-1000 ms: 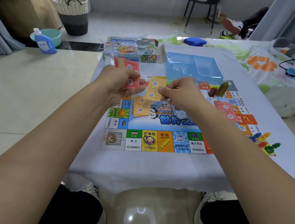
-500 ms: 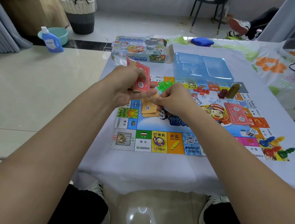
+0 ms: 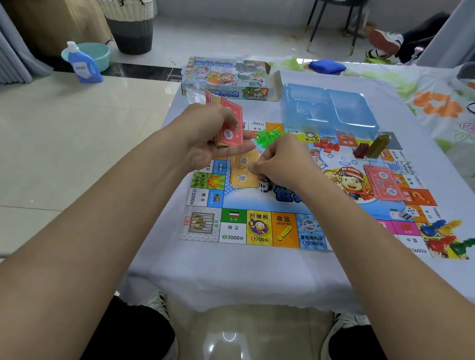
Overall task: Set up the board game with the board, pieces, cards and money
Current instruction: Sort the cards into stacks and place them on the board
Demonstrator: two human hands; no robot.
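My left hand [image 3: 214, 138] grips a fanned stack of red cards [image 3: 230, 128] above the board [image 3: 258, 227], fingers curled round them. My right hand [image 3: 281, 163] pinches an orange card [image 3: 243, 163] down onto the orange pile [image 3: 243, 179] lying on the board. I'd square each card's edges on the pile before letting go, keeping reds apart.
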